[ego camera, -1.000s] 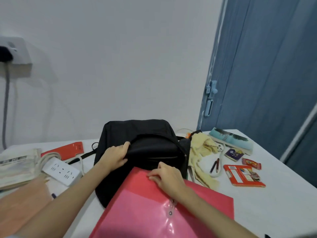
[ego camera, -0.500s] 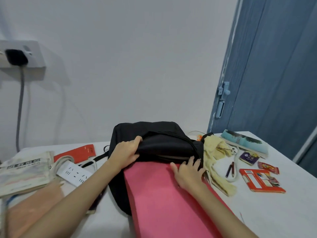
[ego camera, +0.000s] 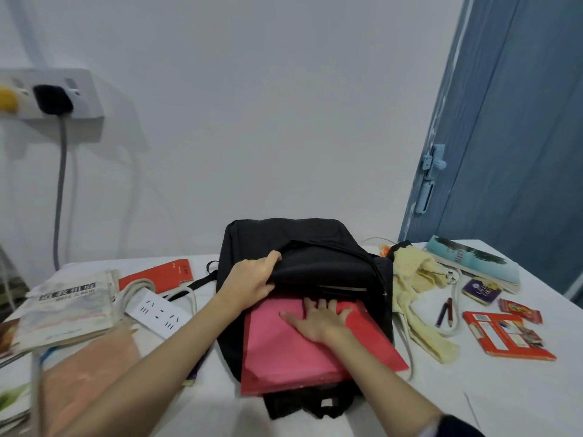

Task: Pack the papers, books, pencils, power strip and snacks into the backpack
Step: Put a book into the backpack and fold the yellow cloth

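We look down at a black backpack (ego camera: 303,244) lying on a white surface (ego camera: 473,389), its mouth open toward us. A red and pink folder (ego camera: 284,351) is part way inside; its far edge is hidden under the bag's upper flap, so we cannot tell how deep it goes. The left hand (ego camera: 249,283) grips that flap, fingers curled over its edge and lifting it. The right hand (ego camera: 318,320) lies flat on the folder with fingers straight and spread, pressing it; the fingertips reach the bag's opening. Both forearms stretch out from the bottom of the view.

Left of the bag, a white power strip (ego camera: 159,312) lies with its cable looped, beside a stack of papers (ego camera: 66,307) that is cut off by the frame edge, the print too blurred to read. A red booklet (ego camera: 157,274) lies behind them. Right of the bag we see a crumpled yellow cloth (ego camera: 416,294), two pencils (ego camera: 445,312), a teal book (ego camera: 473,260), a red book (ego camera: 504,335), and small snack packets (ego camera: 519,309) whose labels we cannot make out.
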### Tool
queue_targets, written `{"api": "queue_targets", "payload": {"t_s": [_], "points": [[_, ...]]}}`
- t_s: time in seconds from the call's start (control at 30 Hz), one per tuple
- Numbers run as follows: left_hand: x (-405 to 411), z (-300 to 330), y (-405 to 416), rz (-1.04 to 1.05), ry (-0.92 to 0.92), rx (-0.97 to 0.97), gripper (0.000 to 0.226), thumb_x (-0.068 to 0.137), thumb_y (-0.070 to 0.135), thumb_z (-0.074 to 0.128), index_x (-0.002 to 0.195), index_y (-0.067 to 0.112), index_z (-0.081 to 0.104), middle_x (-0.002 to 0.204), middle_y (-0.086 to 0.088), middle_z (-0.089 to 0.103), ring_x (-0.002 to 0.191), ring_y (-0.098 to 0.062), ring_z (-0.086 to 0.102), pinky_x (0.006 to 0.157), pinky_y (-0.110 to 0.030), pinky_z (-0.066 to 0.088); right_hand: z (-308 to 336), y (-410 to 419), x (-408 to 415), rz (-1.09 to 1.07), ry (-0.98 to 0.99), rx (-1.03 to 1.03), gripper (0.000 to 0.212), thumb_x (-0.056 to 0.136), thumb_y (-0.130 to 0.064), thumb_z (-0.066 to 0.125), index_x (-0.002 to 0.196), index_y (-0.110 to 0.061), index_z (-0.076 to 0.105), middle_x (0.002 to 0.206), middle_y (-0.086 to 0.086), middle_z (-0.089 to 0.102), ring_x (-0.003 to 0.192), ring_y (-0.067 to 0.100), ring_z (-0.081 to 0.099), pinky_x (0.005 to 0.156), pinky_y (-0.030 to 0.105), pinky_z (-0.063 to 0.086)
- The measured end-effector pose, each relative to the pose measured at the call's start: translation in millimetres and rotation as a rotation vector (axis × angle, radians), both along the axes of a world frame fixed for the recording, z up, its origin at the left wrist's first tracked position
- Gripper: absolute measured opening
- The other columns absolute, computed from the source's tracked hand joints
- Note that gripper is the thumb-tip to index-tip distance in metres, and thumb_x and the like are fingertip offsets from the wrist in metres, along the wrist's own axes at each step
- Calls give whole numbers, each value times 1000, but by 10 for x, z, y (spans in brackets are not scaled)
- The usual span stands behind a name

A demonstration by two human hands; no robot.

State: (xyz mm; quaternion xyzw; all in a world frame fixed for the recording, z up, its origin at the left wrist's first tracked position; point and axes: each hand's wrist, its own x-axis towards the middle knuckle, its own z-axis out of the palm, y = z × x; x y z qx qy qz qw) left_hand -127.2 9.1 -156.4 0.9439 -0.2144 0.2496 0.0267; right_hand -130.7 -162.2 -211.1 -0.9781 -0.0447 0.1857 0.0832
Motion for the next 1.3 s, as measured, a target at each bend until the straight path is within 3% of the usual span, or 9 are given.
{"api": "queue_targets", "payload": {"t_s": [0.17,0.3,0.43,0.73,0.83,0.93,1.03,1.2,1.3], "points": [[-47,-49,-11,65,132,-76,47,81,18,60,125,10,44,103,-9,67,90,-36,62,69,-33,41,145,-50,-1,43,26,61,85,83,-77,24,150,-25,18,157,9,16,145,33,9,113,60,-3],[-44,-73,-10,89,140,-86,47,82,19,58,126,11,44,106,-9,66,93,-36,61,71,-33,39,145,-253,-429,129,89,50,92,77,-82,27,150,-34,1,158,6,-13,143,36,-16,107,63,-15],[-34,-61,-46,22,90,-101,46,79,15,62,122,7,49,97,-12,68,85,-39,63,66,-31,39,-48,-282,-510,176,-5,-11,110,53,-91,3,149,-37,-8,157,4,-18,142,33,-21,107,62,-19],[137,299,-84,154,51,-313,30,86,25,59,115,20,51,112,1,62,97,-31,60,81,-43,48,-56,-365,-40,192,-71,164,76,86,-68,39,149,-28,22,157,5,19,145,27,11,115,50,-7],[211,237,-233,266,179,-183,41,82,20,59,121,24,46,120,3,58,104,-26,58,85,-38,42,-9,-657,-102,171,-98,538,51,87,-44,59,132,-21,54,138,0,52,131,14,43,116,33,23],[280,70,-426,297,334,99,68,77,32,66,135,24,32,135,2,47,124,-23,44,105,-45,29,57,-1012,-160,-76,-226,981,10,87,-24,64,91,-20,73,92,-5,72,90,10,65,86,24,50],[379,-95,-669,323,574,182,97,64,65,68,140,20,27,140,-1,43,134,-27,32,111,-53,17,176,-1560,-99,-501,-356,1278,15,91,-9,58,80,-11,68,77,10,68,66,20,63,59,23,50],[573,-11,-1068,436,636,268,112,57,71,70,139,9,24,144,-9,39,141,-37,16,111,-58,8,252,-2717,357,-1045,-635,1245,16,90,-4,51,99,1,62,89,14,63,67,21,59,56,25,48],[639,53,-1287,430,673,298,99,56,61,77,129,10,33,138,-8,40,133,-30,31,109,-45,26,263,-3221,678,-1218,-630,1175,30,85,-3,51,113,8,55,89,15,56,69,23,53,58,29,43]]}}
